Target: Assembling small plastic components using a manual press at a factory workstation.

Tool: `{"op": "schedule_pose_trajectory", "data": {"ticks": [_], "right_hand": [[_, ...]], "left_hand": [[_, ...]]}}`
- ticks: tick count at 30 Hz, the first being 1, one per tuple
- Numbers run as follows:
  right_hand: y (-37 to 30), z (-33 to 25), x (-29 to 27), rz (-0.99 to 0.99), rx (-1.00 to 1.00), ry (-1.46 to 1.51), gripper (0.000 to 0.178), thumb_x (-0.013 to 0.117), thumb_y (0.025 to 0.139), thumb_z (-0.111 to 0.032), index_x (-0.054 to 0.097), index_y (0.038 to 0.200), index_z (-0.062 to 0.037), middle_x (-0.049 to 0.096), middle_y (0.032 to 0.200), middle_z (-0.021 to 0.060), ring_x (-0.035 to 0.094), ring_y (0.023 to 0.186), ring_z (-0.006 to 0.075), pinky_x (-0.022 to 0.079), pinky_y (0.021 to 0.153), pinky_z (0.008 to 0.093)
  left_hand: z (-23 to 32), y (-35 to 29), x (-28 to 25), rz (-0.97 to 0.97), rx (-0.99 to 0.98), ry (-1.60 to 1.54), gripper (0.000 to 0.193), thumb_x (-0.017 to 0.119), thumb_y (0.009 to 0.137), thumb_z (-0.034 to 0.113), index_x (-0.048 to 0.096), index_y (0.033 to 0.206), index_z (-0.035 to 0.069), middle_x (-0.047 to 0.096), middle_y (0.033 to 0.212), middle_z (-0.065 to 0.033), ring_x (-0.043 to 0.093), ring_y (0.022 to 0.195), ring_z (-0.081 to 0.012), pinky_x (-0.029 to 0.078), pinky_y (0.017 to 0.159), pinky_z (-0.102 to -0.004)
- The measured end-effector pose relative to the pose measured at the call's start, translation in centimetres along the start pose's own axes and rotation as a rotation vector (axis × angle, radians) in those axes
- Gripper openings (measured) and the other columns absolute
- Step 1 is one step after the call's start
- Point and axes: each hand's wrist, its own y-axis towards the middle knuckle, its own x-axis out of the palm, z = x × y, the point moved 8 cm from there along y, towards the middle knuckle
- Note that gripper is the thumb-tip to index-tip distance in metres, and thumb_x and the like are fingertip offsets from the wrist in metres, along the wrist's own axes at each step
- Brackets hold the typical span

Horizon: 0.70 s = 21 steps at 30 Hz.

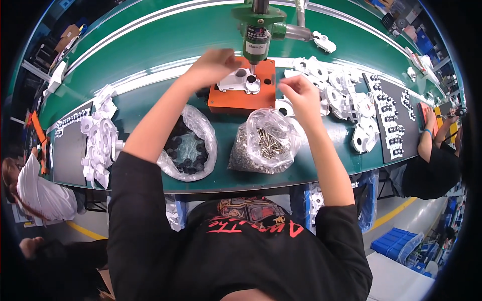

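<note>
An orange fixture block (pixel 236 101) sits on the green bench in front of me, with a white plastic part (pixel 228 84) lying on it. A black round piece (pixel 251 79) shows on that part, just under the tip of a green press tool (pixel 257 32). My left hand (pixel 215 66) hovers over the block's far left side; its fingers are curled but smeared by motion. To the right of the block is my right hand (pixel 303 95), thumb and fingertips drawn together. Whatever that pinch may hold is too small to make out.
Nearer me stand a clear bag of black round pieces (pixel 211 155) and a clear bag of metal screws (pixel 271 145). White plastic parts (pixel 346 93) pile up at right, more parts (pixel 98 145) at left. Dark trays (pixel 389 115) flank them. Co-workers sit on both sides.
</note>
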Motion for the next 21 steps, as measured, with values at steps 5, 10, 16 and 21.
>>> {"op": "schedule_pose_trajectory", "data": {"ticks": [5, 10, 16, 21], "right_hand": [[3.6, 0.7, 4.5, -0.084, -0.045, -0.145, 0.015, 0.064, 0.079, -0.010, 0.062, 0.088, 0.0014, 0.065, 0.076, 0.0048, 0.059, 0.067, 0.0089, 0.046, 0.062, 0.0229], [3.6, 1.0, 5.5, -0.047, -0.208, -0.191, 0.017, 0.063, 0.079, -0.012, 0.062, 0.087, 0.0029, 0.065, 0.072, 0.0087, 0.059, 0.064, 0.0114, 0.047, 0.063, 0.0259], [3.8, 1.1, 5.9, -0.069, -0.152, -0.196, 0.016, 0.063, 0.079, -0.011, 0.062, 0.086, 0.0029, 0.065, 0.073, 0.0083, 0.060, 0.065, 0.0107, 0.047, 0.063, 0.0253], [3.7, 1.0, 5.9, -0.066, -0.140, -0.208, 0.016, 0.064, 0.079, -0.011, 0.063, 0.087, 0.0028, 0.065, 0.073, 0.0073, 0.059, 0.065, 0.0098, 0.046, 0.063, 0.0248]], "left_hand": [[3.0, -7.2, 1.0, 0.124, 0.142, -0.083, 0.025, 0.061, 0.081, 0.023, 0.056, 0.087, -0.001, 0.059, 0.091, -0.0182, 0.057, 0.087, -0.0351, 0.045, 0.076, -0.0405], [3.6, -8.7, 2.3, 0.272, 0.318, 0.085, 0.032, 0.064, 0.077, 0.023, 0.056, 0.098, 0.001, 0.056, 0.100, -0.0149, 0.054, 0.095, -0.0328, 0.045, 0.084, -0.0402], [3.5, -8.6, 2.8, 0.301, 0.309, 0.194, 0.037, 0.067, 0.073, 0.026, 0.057, 0.099, 0.003, 0.055, 0.102, -0.0123, 0.054, 0.096, -0.0305, 0.046, 0.084, -0.0386], [3.9, -8.6, 2.7, 0.340, 0.337, 0.211, 0.036, 0.068, 0.071, 0.026, 0.057, 0.097, 0.003, 0.055, 0.097, -0.0110, 0.054, 0.092, -0.0289, 0.047, 0.081, -0.0377]]}}
